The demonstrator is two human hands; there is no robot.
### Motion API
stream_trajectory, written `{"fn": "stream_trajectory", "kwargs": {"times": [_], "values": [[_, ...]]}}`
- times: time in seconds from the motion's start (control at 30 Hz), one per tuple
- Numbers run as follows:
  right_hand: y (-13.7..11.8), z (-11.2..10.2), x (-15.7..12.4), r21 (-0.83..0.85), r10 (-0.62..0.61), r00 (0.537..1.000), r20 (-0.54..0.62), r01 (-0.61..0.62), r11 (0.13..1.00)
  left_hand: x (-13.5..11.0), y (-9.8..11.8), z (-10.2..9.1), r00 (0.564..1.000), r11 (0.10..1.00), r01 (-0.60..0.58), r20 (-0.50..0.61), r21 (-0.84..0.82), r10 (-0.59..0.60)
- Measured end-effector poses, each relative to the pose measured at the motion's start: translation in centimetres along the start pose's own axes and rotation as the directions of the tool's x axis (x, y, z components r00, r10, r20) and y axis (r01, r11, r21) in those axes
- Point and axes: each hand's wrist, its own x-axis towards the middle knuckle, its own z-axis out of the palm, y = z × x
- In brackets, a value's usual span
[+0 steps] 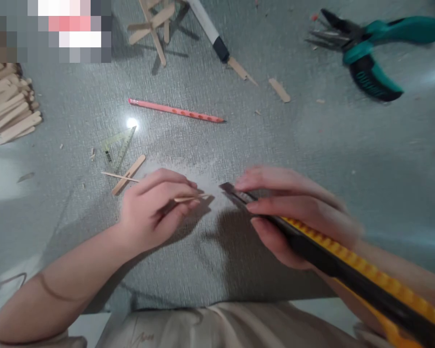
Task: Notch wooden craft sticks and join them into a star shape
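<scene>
My left hand [159, 205] pinches a thin sliver of wooden stick [188, 198], its narrow tip pointing right. Opposite it, my right hand [293, 212] is closed around a yellow and black utility knife [333, 256]. The knife's blade [225, 187] is out and angled toward the sliver, with a small gap between them. Beneath both hands, pale wood dust [203, 171] is scattered on the grey table. Just beyond my left hand lie a wooden craft stick [136, 166] with a slot in it and a thin pointed stick [112, 175] across it.
A pink pencil [181, 112] and a clear set square [121, 147] lie ahead. Craft sticks [10, 106] are piled at the left. At the back are crossed sticks [152, 24], a white and dark pen-like tool [206, 24], a wood piece [279, 90] and teal-handled pliers [362, 43].
</scene>
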Motion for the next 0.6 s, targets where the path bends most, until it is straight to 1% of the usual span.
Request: {"fn": "stream_trajectory", "kwargs": {"times": [0.07, 0.13, 0.2, 0.27, 0.4, 0.47, 0.6], "values": [[-0.3, 0.0, -0.1, -0.079, -0.064, 0.998, -0.028, 0.061, 0.995, 0.2, 0.4, 0.1, 0.993, 0.985, 0.117, -0.02, -0.129, -0.12], [-0.7, 0.3, -0.1, -0.138, -0.069, 0.997, -0.031, 0.064, 0.988, 0.3, 0.7, 0.3, 0.98, 0.957, 0.189, -0.024, -0.222, -0.199], [-1.1, 0.9, 0.0, -0.15, -0.02, 1.0, -0.019, 0.017, 0.989, 0.2, 1.0, 0.6, 0.973, 0.932, 0.212, -0.03, -0.293, -0.23], [-1.2, 1.4, 0.2, -0.122, 0.045, 0.999, 0.018, -0.043, 0.992, 0.1, 1.3, 1.0, 0.966, 0.906, 0.233, -0.027, -0.353, -0.259], [-1.1, 2.1, 0.4, -0.032, 0.076, 0.997, 0.028, -0.075, 0.997, -0.4, 1.7, 1.6, 0.935, 0.834, 0.312, -0.007, -0.456, -0.353], [-1.1, 2.2, 0.4, -0.001, 0.099, 0.994, 0.036, -0.099, 0.995, -0.5, 1.9, 1.8, 0.928, 0.801, 0.318, -0.008, -0.507, -0.373], [-1.8, 2.4, 0.6, 0.009, 0.129, 0.989, 0.065, -0.13, 0.991, -0.4, 2.3, 2.1, 0.919, 0.769, 0.321, -0.013, -0.553, -0.394]]}}
